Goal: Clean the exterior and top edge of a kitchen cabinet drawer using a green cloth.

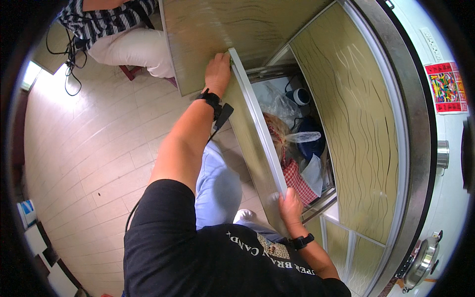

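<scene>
A pulled-out kitchen drawer (256, 115) with a white-edged, olive wood-grain front stands before me. My left hand (219, 70) grips the far end of the drawer front, fingers over its edge. At the near end, my right hand (291, 208) holds the same front by its top rim. Inside lie a red checked cloth (298, 182), a clear plastic bag (278, 100), a knotted plastic bag (276, 130) with reddish contents, and a dark blue object (311, 144). A white-and-dark cylindrical item (298, 97) rests near the back. The drawer's bottom is largely covered.
Above the drawer, a large cabinet panel (356, 122) leads to the counter edge (419, 111). A lidded steel pot (421, 263) and a metal cup (442, 154) stand on the counter. Another person's leg (130, 52) is beyond an olive panel (200, 44). Black cables (70, 55) hang at left.
</scene>
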The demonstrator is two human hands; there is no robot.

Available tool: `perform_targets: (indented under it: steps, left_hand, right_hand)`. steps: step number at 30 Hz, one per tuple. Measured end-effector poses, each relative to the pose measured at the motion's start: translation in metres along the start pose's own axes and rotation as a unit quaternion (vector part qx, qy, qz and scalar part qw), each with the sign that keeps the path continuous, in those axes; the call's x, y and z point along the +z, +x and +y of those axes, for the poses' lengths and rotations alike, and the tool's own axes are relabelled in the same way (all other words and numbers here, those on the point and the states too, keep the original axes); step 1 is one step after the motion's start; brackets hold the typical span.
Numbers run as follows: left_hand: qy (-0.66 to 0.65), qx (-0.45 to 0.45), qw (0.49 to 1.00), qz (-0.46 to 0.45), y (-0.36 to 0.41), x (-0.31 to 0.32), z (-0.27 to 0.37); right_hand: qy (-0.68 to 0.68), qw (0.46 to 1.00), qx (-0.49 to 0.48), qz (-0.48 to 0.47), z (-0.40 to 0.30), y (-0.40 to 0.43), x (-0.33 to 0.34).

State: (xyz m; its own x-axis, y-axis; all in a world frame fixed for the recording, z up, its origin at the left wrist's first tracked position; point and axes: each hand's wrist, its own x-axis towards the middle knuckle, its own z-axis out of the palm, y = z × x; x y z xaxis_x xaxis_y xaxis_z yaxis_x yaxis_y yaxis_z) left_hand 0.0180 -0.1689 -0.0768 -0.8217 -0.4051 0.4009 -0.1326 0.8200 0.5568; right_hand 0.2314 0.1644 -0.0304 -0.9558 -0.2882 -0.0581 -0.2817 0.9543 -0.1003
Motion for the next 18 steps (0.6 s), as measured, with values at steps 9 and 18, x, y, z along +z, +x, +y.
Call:
perform_targets:
  steps: [9, 18]
  left_hand:
    - [0.003, -0.005, 0.998, 0.059, 0.006, 0.014, 0.002]
    - [0.01, -0.023, 0.999, 0.04, 0.004, 0.001, 0.0]
  right_hand:
    - [0.011, 1.0, 0.001, -0.02, 0.001, 0.0, -0.001]
    - [0.007, 1.0, -0.012, -0.009, 0.002, -0.003, 0.001]
